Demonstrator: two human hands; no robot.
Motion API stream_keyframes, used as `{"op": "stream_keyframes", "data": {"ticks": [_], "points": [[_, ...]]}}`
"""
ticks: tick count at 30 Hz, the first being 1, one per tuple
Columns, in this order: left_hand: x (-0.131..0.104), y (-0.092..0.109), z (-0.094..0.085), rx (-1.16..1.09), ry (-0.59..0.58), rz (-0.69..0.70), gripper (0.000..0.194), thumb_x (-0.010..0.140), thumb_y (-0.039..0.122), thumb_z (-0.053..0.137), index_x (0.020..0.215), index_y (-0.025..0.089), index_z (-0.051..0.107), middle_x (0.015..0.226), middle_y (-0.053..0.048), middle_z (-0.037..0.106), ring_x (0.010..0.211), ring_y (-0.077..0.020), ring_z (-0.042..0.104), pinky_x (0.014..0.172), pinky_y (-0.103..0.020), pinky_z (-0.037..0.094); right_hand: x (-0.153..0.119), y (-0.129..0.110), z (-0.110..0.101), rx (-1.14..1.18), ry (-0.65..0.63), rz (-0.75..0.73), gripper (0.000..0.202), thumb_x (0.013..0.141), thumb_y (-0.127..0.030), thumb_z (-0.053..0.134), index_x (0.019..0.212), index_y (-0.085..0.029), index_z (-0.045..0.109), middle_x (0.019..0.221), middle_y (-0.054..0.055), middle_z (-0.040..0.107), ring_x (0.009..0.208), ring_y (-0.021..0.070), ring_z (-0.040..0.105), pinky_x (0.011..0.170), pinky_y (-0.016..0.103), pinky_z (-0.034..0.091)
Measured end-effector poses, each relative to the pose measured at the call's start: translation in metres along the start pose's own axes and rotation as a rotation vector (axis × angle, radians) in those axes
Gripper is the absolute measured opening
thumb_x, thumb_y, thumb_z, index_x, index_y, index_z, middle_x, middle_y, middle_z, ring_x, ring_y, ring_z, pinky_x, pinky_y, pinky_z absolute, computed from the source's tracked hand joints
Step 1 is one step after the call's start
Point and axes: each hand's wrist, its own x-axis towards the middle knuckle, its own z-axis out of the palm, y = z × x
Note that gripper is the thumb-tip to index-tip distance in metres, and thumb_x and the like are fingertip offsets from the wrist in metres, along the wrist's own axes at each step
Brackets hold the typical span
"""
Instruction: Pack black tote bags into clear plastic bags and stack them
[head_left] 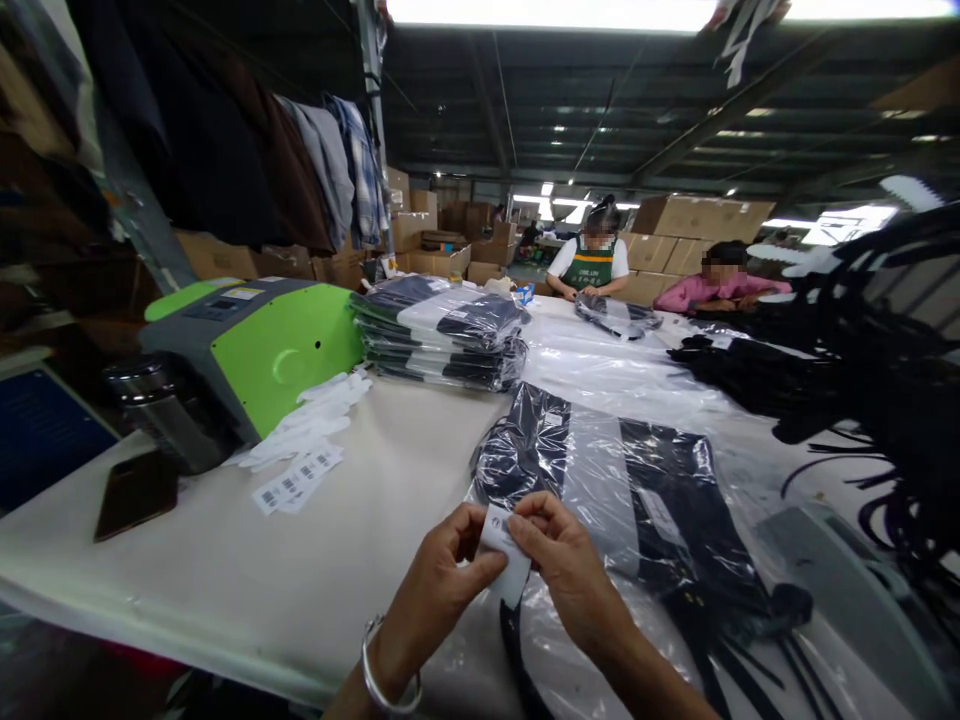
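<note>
A small white printed label is between my two hands, over the near edge of a bagged item. My left hand pinches its left side between thumb and fingers. On the other side, the thumb and fingers of my right hand are closed on its upper right edge. Under and beyond them lies a black and grey fabric item in a clear plastic bag, with black straps trailing toward the right front. A strip of barcode labels rests on the table to the left.
At the left stand a green and grey machine, a dark tumbler and a phone. White gloves lie nearby. Bagged items form a stack behind. Black straps heap up at right. Two people sit across the table.
</note>
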Motion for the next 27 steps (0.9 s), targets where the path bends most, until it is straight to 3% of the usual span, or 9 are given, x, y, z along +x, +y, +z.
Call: {"op": "stream_keyframes", "data": {"ticks": [4,7,10,15,20,27], "points": [[0.005,-0.004,0.008,-0.025,0.0,0.022,0.056,0.08,0.024,0.07,0.132,0.021,0.051,0.092,-0.002,0.066,0.083,-0.0165,0.062,0.075,-0.027,0.048,-0.002,0.001,-0.008,0.038,-0.05,0.079,0.043,0.074,-0.052,0.078,0.08,-0.019,0.05,0.062,-0.006,0.053,0.046,0.0069,0.043,0.041,0.019,0.031],[0.006,-0.001,0.012,0.0,-0.054,0.023,0.039,0.08,0.029,0.071,0.117,0.018,0.062,0.094,-0.004,0.068,0.083,-0.0169,0.062,0.075,-0.027,0.048,-0.006,-0.001,-0.012,0.015,-0.06,0.11,0.043,0.073,-0.052,0.078,0.077,-0.019,0.051,0.061,-0.007,0.05,0.046,0.0069,0.042,0.041,0.018,0.031],[0.006,0.002,0.012,0.016,-0.036,0.002,0.027,0.082,0.035,0.071,0.1,0.016,0.066,0.085,-0.004,0.069,0.076,-0.0168,0.063,0.071,-0.027,0.048,-0.009,-0.004,-0.018,-0.086,-0.098,0.094,0.041,0.079,-0.056,0.071,0.075,-0.02,0.052,0.061,-0.006,0.049,0.049,0.0082,0.043,0.046,0.02,0.034],[0.007,0.002,0.013,0.124,0.04,-0.045,0.024,0.08,0.037,0.072,0.084,0.014,0.066,0.073,-0.001,0.064,0.067,-0.013,0.056,0.062,-0.023,0.042,-0.015,-0.013,-0.028,-0.384,-0.079,-0.057,0.037,0.089,-0.054,0.059,0.079,-0.019,0.064,0.072,-0.001,0.059,0.069,0.0141,0.053,0.064,0.026,0.042],[0.006,0.006,0.021,0.225,0.017,-0.057,0.023,0.083,0.038,0.067,0.084,0.015,0.067,0.074,0.0,0.063,0.067,-0.0121,0.052,0.06,-0.021,0.039,-0.021,-0.024,-0.031,-0.639,-0.059,-0.242,0.018,0.085,-0.038,0.067,0.086,-0.021,0.07,0.084,0.001,0.068,0.081,0.0186,0.061,0.076,0.03,0.046],[0.005,0.012,0.028,0.387,0.032,-0.002,0.017,0.084,0.031,0.062,0.08,0.016,0.066,0.067,0.003,0.057,0.061,-0.0108,0.046,0.057,-0.021,0.035,-0.021,-0.024,-0.03,-0.838,-0.046,-0.392,0.01,0.088,-0.027,0.064,0.087,-0.023,0.072,0.085,0.001,0.071,0.08,0.0183,0.064,0.076,0.031,0.048]]}}
